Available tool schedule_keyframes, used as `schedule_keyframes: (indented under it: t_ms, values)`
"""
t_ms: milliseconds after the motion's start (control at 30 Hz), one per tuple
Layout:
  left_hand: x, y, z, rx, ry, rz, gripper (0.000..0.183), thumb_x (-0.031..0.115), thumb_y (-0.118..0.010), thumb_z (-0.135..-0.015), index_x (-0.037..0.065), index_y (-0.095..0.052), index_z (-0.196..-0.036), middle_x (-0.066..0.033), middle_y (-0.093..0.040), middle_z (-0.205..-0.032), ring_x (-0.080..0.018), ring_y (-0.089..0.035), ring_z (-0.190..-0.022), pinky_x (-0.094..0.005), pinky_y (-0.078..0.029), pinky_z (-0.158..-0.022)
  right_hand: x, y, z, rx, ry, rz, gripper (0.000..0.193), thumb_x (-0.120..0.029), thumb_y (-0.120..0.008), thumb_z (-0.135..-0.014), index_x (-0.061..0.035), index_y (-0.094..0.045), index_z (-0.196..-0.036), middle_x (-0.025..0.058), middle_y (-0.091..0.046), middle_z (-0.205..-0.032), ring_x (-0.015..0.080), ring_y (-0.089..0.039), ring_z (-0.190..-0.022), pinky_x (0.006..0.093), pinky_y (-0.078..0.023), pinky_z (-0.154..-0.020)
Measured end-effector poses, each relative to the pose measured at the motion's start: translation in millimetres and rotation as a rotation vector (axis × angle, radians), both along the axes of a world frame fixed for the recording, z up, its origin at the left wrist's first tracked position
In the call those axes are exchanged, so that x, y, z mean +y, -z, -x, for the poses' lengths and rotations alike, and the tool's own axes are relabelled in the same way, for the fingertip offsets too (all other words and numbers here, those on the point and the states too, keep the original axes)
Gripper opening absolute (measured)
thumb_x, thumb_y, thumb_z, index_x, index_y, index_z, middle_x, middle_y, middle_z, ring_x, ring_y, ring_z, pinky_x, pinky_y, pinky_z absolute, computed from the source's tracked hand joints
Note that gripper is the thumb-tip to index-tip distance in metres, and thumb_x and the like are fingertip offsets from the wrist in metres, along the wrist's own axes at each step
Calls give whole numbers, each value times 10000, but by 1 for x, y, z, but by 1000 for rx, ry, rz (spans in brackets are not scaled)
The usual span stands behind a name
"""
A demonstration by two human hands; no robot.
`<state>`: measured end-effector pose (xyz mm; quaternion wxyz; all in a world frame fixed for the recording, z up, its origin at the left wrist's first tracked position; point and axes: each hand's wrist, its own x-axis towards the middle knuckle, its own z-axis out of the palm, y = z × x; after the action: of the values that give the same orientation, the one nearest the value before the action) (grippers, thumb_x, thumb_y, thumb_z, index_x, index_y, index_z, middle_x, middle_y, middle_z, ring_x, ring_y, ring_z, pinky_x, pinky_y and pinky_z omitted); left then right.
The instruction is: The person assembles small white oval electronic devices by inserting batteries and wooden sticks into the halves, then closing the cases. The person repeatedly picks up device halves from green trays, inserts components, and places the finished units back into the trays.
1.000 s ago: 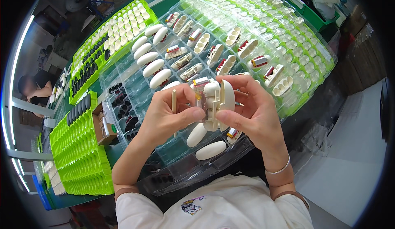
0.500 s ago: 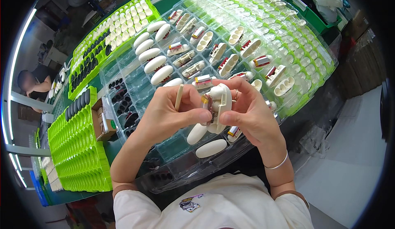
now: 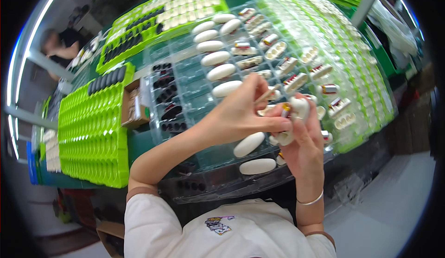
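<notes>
A: What are you busy with right now?

B: You look to be in the middle of fine work on one white case point(image 3: 300, 109). It is up in your hands, over the right part of the clear tray point(image 3: 185, 90). A small yellow and silver part point(image 3: 286, 110) shows at its left side.

A: What are your fingers doing?

B: Your right hand point(image 3: 302, 147) has its fingers curled round the case. Your left hand point(image 3: 243, 112) pinches a pale stick point(image 3: 267, 95), and its thumb reaches to the small part. It is too blurry to tell how hard that thumb presses, or if the case is shut.

A: What does the next move call for?

B: I think it calls for a firm right hand and a soft left thumb. Mind the stick too, as its tip could poke something.

A: Where can your hands go?

B: Go slowly. Open cases with red parts point(image 3: 295, 81) sit close behind your fingers. Two smooth white shells point(image 3: 257, 166) lie below your left wrist, near the tray's front edge. There is more room to the left, between the white row point(image 3: 215, 58) and the black parts point(image 3: 172, 112). Your left forearm hangs across that side, so lift your elbow before you swing it.
</notes>
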<state>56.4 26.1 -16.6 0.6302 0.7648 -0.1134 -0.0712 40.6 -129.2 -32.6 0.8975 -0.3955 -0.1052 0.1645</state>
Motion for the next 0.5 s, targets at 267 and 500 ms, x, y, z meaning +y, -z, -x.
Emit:
schedule_keyframes:
  t_ms: [267,500]
  values:
    - [39,-29,8,-290,-126,-213,223,155,-660,-727,10,-504,-795,-3,-512,-697,-39,-437,-591,-181,-346,-493,14,-2,-7,-6,0,-130,404,-176,-487,-848,-86,-275,-1180,102,-438,-935,170,-483,-849,322,-441,-806]
    - [213,-18,14,58,-644,-1667,181,191,-593,-677,21,-590,-738,-166,-596,-767,-313,-581,-775,-420,-458,-664,8,3,-10,185,-75,-409,347,-180,-474,-841,-89,-355,-1154,95,-445,-885,143,-475,-770,312,-435,-753]
